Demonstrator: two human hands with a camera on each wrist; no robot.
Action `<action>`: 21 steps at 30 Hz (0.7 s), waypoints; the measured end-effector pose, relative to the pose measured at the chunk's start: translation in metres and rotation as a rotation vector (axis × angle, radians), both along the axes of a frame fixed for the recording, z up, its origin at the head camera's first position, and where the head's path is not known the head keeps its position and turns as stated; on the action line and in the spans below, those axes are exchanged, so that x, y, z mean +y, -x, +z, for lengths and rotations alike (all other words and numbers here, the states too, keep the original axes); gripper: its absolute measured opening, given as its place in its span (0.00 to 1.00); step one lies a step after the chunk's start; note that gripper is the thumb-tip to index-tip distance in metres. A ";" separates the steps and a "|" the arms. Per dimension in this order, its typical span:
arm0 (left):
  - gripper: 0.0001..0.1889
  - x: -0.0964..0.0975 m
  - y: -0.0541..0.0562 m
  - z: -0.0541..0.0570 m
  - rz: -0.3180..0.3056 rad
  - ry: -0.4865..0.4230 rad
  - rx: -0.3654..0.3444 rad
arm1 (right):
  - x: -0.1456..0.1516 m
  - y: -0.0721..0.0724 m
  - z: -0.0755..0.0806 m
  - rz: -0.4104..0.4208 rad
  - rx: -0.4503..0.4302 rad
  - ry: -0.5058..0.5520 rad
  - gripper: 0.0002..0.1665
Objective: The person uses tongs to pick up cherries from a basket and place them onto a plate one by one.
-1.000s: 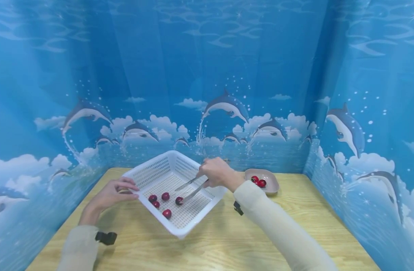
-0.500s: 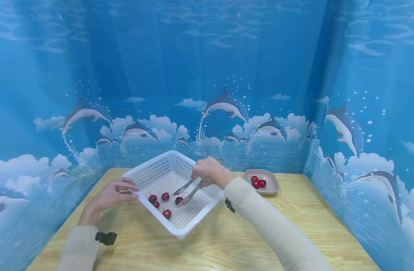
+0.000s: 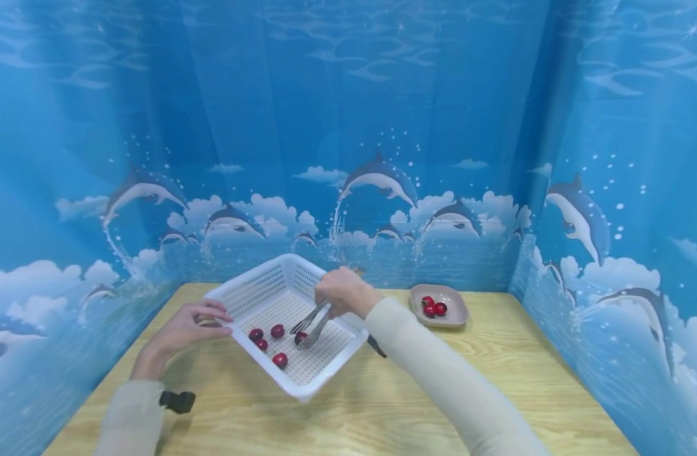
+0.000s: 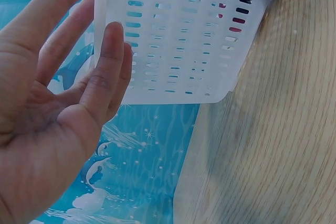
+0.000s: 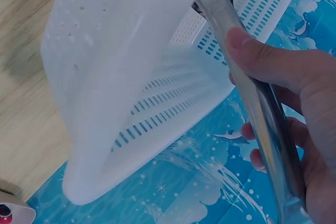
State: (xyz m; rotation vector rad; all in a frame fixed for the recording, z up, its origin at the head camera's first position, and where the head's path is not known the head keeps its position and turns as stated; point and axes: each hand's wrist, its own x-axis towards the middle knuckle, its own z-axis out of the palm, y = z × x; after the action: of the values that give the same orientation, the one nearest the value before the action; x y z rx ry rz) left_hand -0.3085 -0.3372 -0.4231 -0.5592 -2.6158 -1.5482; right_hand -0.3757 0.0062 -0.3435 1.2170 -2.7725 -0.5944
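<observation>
A white plastic basket (image 3: 320, 373) with slotted walls stands in the middle of the table, one corner toward me. My left hand (image 3: 191, 329) holds its left rim, fingers curled over the edge, as the left wrist view also shows. Metal tongs (image 5: 270, 135) are gripped in my right hand (image 3: 345, 292), which is over the basket's right side. The ends of the tongs point down into the basket, on either side of one dark red cherry (image 3: 300, 339), partly hidden by them. Several more cherries (image 3: 279, 360) lie near the basket's left and front walls.
A small pinkish dish (image 3: 458, 312) with 3 red cherries (image 3: 440, 309) stands at the back right of the wooden table (image 3: 383, 405). A blue curtain (image 3: 348, 126) printed with dolphins encloses the table at the back and sides.
My right hand has moved left with the tongs, and their ends have come nearer the cherry between them. The left hand and the basket have stayed in place.
</observation>
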 end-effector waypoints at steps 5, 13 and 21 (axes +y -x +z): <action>0.16 -0.001 0.002 -0.001 0.001 0.001 -0.003 | -0.005 -0.001 0.001 -0.003 0.005 -0.030 0.21; 0.16 -0.002 0.002 -0.002 -0.005 -0.011 0.003 | -0.005 -0.004 0.004 0.003 0.025 -0.049 0.18; 0.15 -0.002 0.002 -0.005 -0.001 -0.003 0.018 | -0.002 -0.004 0.002 -0.011 0.020 -0.054 0.16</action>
State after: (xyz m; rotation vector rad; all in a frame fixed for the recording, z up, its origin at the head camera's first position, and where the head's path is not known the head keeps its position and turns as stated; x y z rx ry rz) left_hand -0.3109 -0.3394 -0.4277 -0.5708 -2.6002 -1.5397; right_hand -0.3714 0.0044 -0.3417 1.1995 -2.7661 -0.6824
